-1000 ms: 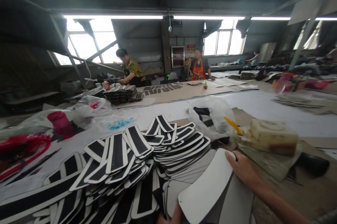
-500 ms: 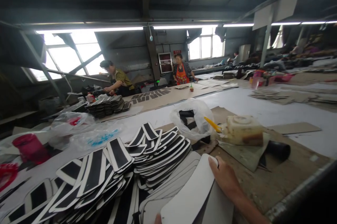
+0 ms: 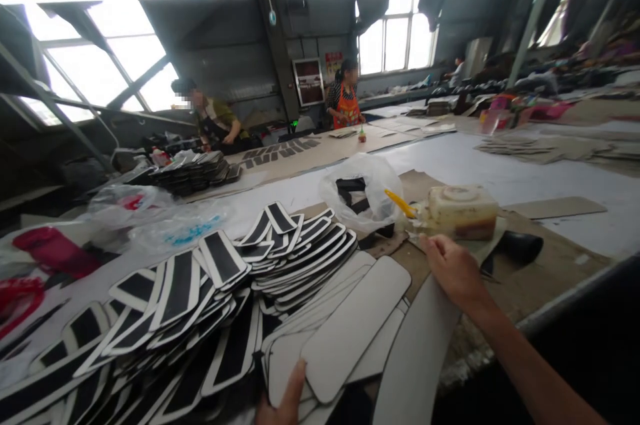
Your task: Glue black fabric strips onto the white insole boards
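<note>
At the bottom edge, my left hand has its thumb pressed on the edge of a pale flat panel with rounded corners. Similar pale panels lie fanned out under it; the fingers of that hand are mostly hidden. My right hand is closed on the upper end of another long pale panel, which hangs tilted over the near side of the table. Just beyond my right fingertips are a yellow-handled brush and a cloudy plastic container with brown liquid.
A big heap of white-edged panels with black strips spreads on the left. Behind stands a plastic bag with black pieces. A black roll lies at right. Two co-workers are across the table.
My right hand has moved forward and right with a pale panel, away from the fanned panels. More of my left hand shows on the panel edge. The view has tipped downward.
</note>
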